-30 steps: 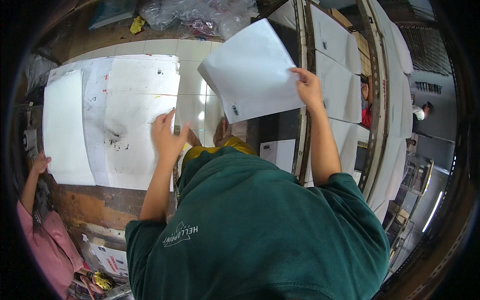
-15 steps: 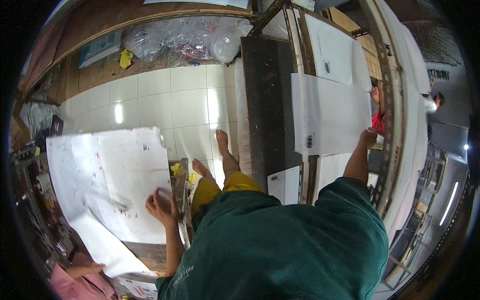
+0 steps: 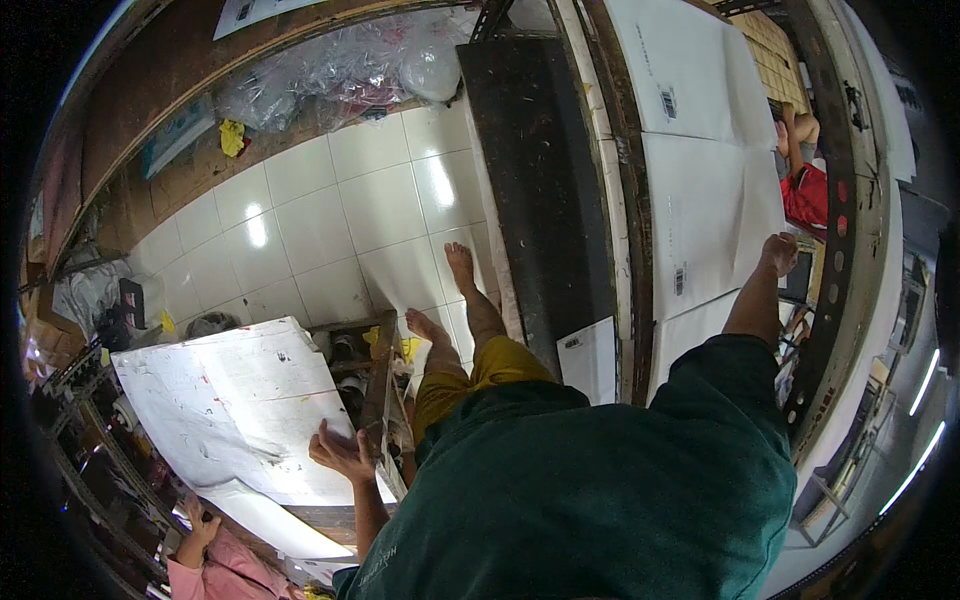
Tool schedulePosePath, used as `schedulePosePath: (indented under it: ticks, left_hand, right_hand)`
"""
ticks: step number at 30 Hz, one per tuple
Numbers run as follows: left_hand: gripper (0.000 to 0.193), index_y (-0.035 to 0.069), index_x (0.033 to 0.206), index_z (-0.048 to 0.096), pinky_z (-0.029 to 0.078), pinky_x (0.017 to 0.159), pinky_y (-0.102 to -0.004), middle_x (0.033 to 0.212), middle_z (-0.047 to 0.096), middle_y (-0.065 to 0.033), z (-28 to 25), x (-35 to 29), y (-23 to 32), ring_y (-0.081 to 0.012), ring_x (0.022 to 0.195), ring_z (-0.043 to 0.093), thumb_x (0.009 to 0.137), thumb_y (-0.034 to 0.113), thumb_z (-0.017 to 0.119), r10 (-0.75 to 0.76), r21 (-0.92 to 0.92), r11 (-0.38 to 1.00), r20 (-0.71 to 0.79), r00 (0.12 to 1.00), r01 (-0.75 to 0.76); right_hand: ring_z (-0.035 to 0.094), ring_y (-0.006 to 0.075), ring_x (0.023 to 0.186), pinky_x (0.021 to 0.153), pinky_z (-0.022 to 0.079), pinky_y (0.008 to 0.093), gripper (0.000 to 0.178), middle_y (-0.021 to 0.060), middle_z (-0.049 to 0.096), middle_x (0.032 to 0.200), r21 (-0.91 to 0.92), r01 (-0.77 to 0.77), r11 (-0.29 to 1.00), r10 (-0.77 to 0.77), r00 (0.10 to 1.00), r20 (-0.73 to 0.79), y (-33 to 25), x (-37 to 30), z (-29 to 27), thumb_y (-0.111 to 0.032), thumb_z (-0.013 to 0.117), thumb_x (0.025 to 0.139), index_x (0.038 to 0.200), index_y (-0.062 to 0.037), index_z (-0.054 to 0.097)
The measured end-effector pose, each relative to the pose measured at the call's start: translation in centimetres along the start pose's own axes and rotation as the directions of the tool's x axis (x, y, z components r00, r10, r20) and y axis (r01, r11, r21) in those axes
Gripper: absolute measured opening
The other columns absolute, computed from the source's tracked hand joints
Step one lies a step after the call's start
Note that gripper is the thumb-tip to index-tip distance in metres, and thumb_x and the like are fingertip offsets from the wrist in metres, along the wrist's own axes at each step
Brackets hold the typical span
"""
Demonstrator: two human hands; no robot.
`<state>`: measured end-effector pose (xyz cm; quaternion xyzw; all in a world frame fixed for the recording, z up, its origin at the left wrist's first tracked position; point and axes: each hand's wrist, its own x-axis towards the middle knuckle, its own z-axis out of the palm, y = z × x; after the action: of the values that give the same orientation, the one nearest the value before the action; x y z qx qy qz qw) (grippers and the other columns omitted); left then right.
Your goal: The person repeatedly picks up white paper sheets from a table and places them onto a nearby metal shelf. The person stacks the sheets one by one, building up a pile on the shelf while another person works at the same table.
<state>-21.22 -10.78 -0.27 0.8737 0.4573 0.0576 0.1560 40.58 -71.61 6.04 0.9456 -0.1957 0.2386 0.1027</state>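
Observation:
A white printed sheet (image 3: 712, 225) with a small barcode-like mark lies over the long rack on the right, just below another white sheet (image 3: 690, 75). My right hand (image 3: 778, 256) is closed at its near right corner, fingers curled and partly hidden. On the left, my left hand (image 3: 342, 452) rests with fingers apart on the edge of a smudged white board (image 3: 240, 400) and holds nothing. A loose white sheet (image 3: 275, 520) lies along the near edge of that board. Further down the rack sits another white sheet (image 3: 690, 335).
A dark plank (image 3: 535, 180) runs between the tiled floor (image 3: 290, 215) and the rack. Clear plastic bags (image 3: 345, 75) fill a shelf. A co-worker in a pink sleeve (image 3: 225, 570) is at lower left; a person in red (image 3: 806, 195) is beyond the rack.
The sheet by my right hand has settled flatter and lines up with the one above. My view has shifted and turned. The pink-sleeved person's hand has left the loose sheet.

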Motion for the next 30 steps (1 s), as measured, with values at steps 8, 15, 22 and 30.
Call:
schedulePosePath:
  ticks: [8, 15, 22, 30]
  left_hand:
    - [0.078, 0.003, 0.122, 0.048, 0.026, 0.088, -0.0476, 0.105, 0.039, -0.0168, 0.1, 0.0, 0.4, -0.0325, 0.102, 0.036, 0.074, 0.064, 0.057, 0.011, -0.032, 0.999, -0.043, 0.999, -0.012]
    - [0.078, 0.005, 0.121, 0.05, 0.028, 0.087, -0.0465, 0.105, 0.041, -0.0158, 0.3, -0.4, 0.3, -0.0323, 0.101, 0.038, 0.072, 0.065, 0.059, 0.017, 0.021, 1.0, -0.071, 0.997, -0.016]
    - [0.075, 0.01, 0.121, 0.051, 0.029, 0.088, -0.0479, 0.106, 0.044, -0.0164, 0.5, -0.5, -0.5, -0.0339, 0.102, 0.04, 0.069, 0.062, 0.064, 0.005, -0.03, 1.0, -0.041, 0.999, -0.006]
    - [0.071, 0.012, 0.115, 0.055, 0.031, 0.089, -0.0467, 0.102, 0.048, -0.0157, -1.0, -0.2, 0.8, -0.0342, 0.101, 0.043, 0.063, 0.058, 0.069, -0.004, 0.05, 0.999, -0.097, 0.995, 0.009]
  right_hand:
    - [0.053, 0.0276, 0.096, 0.08, 0.043, 0.048, 0.04, 0.0062, 0.058, 0.102, -0.16, -0.061, 0.985, 0.07, 0.996, 0.055, -0.9, 0.8, -0.6, -0.044, 0.052, 0.077, 0.106, -0.0175, 0.061]
    - [0.039, 0.0379, 0.122, 0.093, 0.036, 0.0572, 0.067, 0.0135, 0.045, 0.132, -0.086, 0.014, 0.996, -0.002, 0.99, 0.14, -9.1, -4.1, -0.2, -0.07, 0.045, 0.076, 0.124, -0.0242, 0.051]
    - [0.037, 0.0376, 0.125, 0.101, 0.029, 0.0526, 0.069, 0.0166, 0.041, 0.136, 0.073, -0.11, 0.991, 0.083, 0.948, 0.307, -12.9, -8.5, -0.5, -0.067, 0.039, 0.082, 0.134, -0.0217, 0.042]
    - [0.054, 0.0315, 0.107, 0.093, 0.04, 0.0411, 0.034, 0.014, 0.06, 0.113, 0.824, 0.491, 0.281, -0.568, 0.778, -0.27, -34.3, -20.1, -18.3, -0.024, 0.058, 0.088, 0.115, -0.0051, 0.058]
